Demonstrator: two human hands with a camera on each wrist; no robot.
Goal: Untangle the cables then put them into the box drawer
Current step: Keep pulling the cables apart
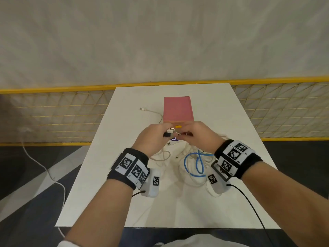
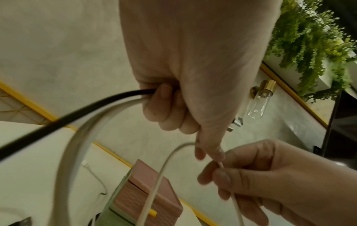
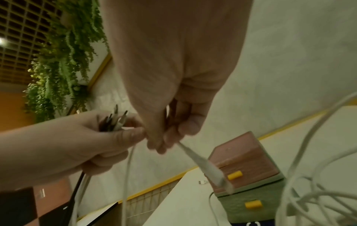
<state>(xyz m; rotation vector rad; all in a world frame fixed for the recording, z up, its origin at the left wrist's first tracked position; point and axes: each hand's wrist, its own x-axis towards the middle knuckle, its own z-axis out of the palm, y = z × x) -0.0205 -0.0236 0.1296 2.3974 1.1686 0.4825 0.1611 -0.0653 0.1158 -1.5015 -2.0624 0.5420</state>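
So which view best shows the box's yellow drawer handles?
Right wrist: both yellow handles on the box show, pink drawer above green. The head view shows only one, between the hands; the left wrist view shows one sliver.

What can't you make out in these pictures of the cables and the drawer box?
- Head view: the hands hide the box drawer fronts.
- Left wrist view: the left hand hides the black cable end.
- Right wrist view: the right hand pinches a white cable; its blurred tip is unidentifiable.
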